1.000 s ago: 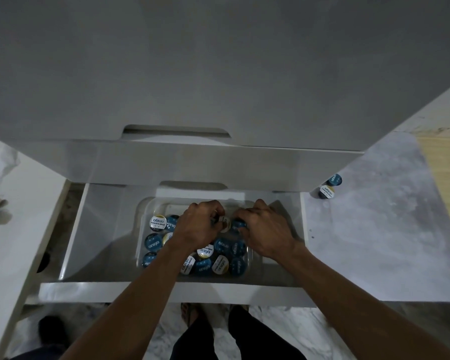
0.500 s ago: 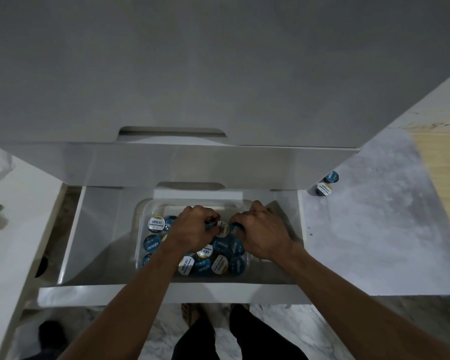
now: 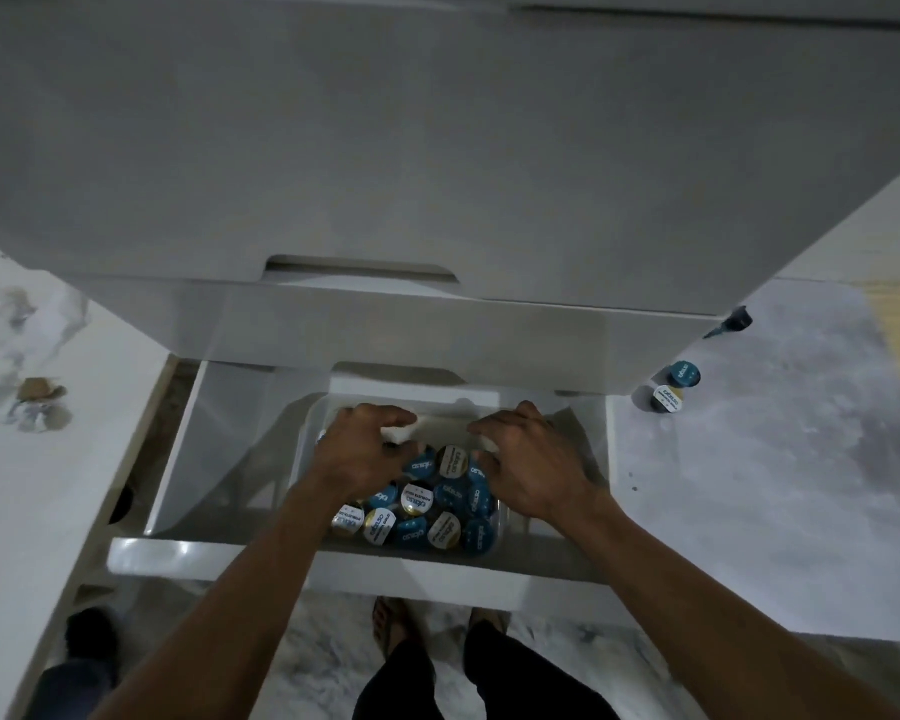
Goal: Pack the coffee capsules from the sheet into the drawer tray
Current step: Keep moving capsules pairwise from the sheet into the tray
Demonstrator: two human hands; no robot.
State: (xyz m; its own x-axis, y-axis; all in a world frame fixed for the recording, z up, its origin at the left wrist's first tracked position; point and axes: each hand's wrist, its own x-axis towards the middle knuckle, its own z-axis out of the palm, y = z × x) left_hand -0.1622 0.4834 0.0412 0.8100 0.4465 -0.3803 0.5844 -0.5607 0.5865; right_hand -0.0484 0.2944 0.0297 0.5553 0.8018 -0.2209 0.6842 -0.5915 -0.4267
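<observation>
open white drawer (image 3: 188,459): capsules (image 3: 427,511) in tray (image 3: 497,532) under both hands' loosely spread, empty fingers (image 3: 385,415).

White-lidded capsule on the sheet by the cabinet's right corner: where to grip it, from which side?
Take the white-lidded capsule by its side wall just under the lid rim, coming from above and the right. It sits lid-up, with the blue-lidded capsule close behind and the cabinet at left, so the right and near sides look clearest.

A home kitchen, it seems. White drawer fronts (image 3: 437,174) stack above an open drawer (image 3: 219,459), over marble-patterned flooring (image 3: 749,459).
</observation>
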